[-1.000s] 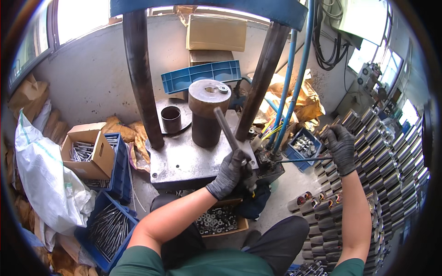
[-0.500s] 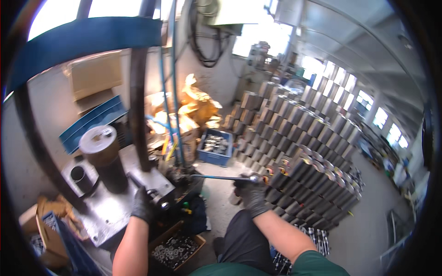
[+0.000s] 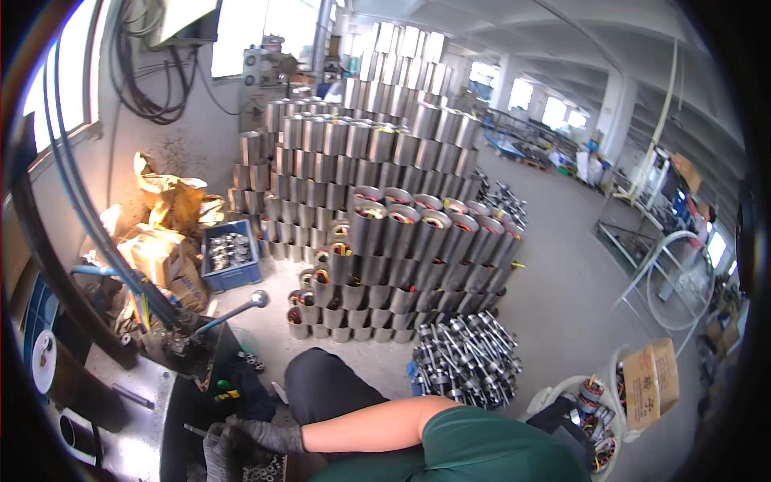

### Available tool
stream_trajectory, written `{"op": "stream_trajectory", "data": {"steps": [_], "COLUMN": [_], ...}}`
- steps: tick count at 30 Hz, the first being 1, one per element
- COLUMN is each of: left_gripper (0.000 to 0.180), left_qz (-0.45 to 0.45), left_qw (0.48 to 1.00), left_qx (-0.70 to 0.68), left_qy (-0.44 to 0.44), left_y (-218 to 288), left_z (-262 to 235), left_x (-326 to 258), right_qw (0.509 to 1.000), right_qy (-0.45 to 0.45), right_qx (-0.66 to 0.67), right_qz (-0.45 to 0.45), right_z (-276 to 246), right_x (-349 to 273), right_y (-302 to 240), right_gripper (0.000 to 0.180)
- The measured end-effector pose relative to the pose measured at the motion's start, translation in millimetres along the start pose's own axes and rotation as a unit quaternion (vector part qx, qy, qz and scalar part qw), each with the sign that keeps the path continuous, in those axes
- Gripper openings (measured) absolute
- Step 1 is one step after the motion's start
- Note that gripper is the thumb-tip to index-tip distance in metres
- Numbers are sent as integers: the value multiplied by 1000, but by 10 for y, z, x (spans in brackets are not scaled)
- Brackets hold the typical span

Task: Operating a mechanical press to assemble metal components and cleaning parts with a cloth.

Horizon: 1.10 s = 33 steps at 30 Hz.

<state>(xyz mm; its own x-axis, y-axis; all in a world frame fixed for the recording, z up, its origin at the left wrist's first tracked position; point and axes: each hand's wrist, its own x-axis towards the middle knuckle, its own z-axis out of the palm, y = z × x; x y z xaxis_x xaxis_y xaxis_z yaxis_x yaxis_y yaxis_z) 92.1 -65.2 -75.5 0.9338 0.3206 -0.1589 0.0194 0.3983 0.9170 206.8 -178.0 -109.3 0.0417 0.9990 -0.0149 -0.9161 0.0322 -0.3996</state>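
Observation:
Both my gloved hands are together at the lower left, by the edge of the press table (image 3: pixel 148 434). My left hand (image 3: pixel 221 456) is closed round a metal shaft (image 3: pixel 194 430), whose thin end pokes out to the left; the rest of it is hidden. Reaching across, my right hand (image 3: pixel 271 437) has its fingers curled against the left hand, and what they grip is hidden. Beyond them the press lever (image 3: pixel 229 315), with its ball knob, stands free of my hands. On the table are a dark cylinder with a pale top (image 3: pixel 50 365) and a short dark tube (image 3: pixel 78 434).
Stacked metal cylinders (image 3: pixel 401 233) rise ahead. A pile of shafts (image 3: pixel 470 357) lies right of my knee, with a white tub (image 3: pixel 614 438) of wound parts and a carton (image 3: pixel 649 381) farther right. A blue crate (image 3: pixel 233 277) of metal parts stands left. Small rings (image 3: pixel 269 470) lie below my hands.
My right hand has let go of the lever's knob and come over to my left hand. The left hand, still with the shaft, has drawn back from the press table. The view has swung right.

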Motion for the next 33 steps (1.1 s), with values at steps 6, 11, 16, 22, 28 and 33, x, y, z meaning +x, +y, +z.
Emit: {"op": "stream_trajectory", "data": {"steps": [6, 11, 16, 22, 28, 33], "left_gripper": [36, 13, 23, 22, 27, 27], "left_qz": [-12, 99, 64, 22, -33, -37], "left_qw": [999, 970, 904, 766, 728, 731], "left_qx": [-14, 212, 419, 640, 680, 676], "left_qy": [49, 57, 49, -63, -76, -78], "left_y": [661, 339, -85, 53, 21, -51], "left_z": [525, 193, -229, -134, -100, -68], "left_x": [-397, -108, -64, -239, -257, -303], "right_qw": [979, 964, 954, 849, 707, 441], "right_qy": [122, 155, 148, 261, 489, 501], "right_qx": [-158, -217, -228, -443, -510, -744], "right_qz": [-25, -12, -124, -118, -36, 25], "right_z": [105, 368, 862, 1159, 574, -148], "right_x": [-137, -547, -1194, -2705, -4345, -5954], "right_y": [-4, -413, -1145, -2365, -3145, -3456], "right_gripper": [47, 42, 23, 33, 28, 10]}}
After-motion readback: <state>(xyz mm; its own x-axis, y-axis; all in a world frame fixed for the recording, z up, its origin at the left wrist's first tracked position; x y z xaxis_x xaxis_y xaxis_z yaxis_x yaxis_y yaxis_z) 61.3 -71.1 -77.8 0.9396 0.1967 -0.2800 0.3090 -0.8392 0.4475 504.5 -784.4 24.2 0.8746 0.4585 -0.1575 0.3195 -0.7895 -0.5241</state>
